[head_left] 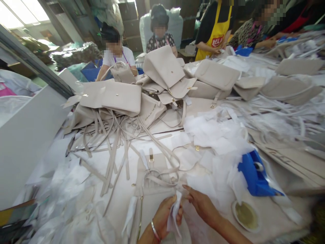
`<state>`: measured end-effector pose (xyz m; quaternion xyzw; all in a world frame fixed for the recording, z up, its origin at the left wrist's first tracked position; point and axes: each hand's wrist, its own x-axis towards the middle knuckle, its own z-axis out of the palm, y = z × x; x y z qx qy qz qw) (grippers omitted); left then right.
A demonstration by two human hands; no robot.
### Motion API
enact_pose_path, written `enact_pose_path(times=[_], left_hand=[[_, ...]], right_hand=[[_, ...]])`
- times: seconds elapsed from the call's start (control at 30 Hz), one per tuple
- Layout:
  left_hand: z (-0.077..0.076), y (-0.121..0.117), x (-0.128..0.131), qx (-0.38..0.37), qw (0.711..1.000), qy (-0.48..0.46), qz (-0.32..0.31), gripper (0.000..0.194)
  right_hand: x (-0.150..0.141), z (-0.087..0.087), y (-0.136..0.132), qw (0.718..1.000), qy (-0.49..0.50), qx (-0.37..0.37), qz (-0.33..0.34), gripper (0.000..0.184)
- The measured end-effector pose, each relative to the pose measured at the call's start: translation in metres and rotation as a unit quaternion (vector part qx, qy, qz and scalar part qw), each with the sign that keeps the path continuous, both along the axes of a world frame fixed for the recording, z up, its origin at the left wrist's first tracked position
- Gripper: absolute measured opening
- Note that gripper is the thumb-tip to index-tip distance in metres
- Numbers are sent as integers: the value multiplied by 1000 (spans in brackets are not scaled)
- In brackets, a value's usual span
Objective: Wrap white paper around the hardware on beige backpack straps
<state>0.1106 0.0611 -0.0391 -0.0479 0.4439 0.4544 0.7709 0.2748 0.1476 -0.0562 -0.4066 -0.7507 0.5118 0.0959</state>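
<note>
My left hand, with a silver bangle on its wrist, is closed around a folded strip of white wrapping paper. Just to its right, my right hand points inward with its fingers drawn together near the strip; what they pinch is too small to make out. Beneath both hands lies a beige bag with a gold zipper and a gold clasp. Its looped strap curls over the bag just beyond my hands. A white-wrapped piece rests left of the zipper.
Several beige bags with dangling straps are heaped beyond. At right are crumpled white sheets, a blue tape dispenser and a round dish of yellowish material. Co-workers work across the table. A white panel borders the left side.
</note>
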Motion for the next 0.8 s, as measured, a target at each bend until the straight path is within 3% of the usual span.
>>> enact_pose_path(times=[0.1, 0.2, 0.3, 0.43, 0.7, 0.8], left_hand=[[6, -6, 5, 55, 995, 67, 51, 40], [14, -16, 10, 71, 989, 72, 107, 39], [23, -28, 12, 66, 989, 20, 130, 45], [32, -41, 13, 90, 985, -16, 150, 47], [25, -41, 15, 87, 980, 23, 179, 43], [22, -41, 14, 92, 976, 29, 193, 41]], right_hand=[[-3, 15, -26, 994, 11, -90, -64, 38], [-15, 23, -57, 968, 72, -221, -96, 40], [-24, 18, -74, 939, 120, -292, -135, 45], [-25, 9, -75, 913, 136, -364, -121, 51], [-36, -7, -76, 876, 180, -428, -128, 42], [-41, -7, -76, 882, 188, -412, -132, 38]])
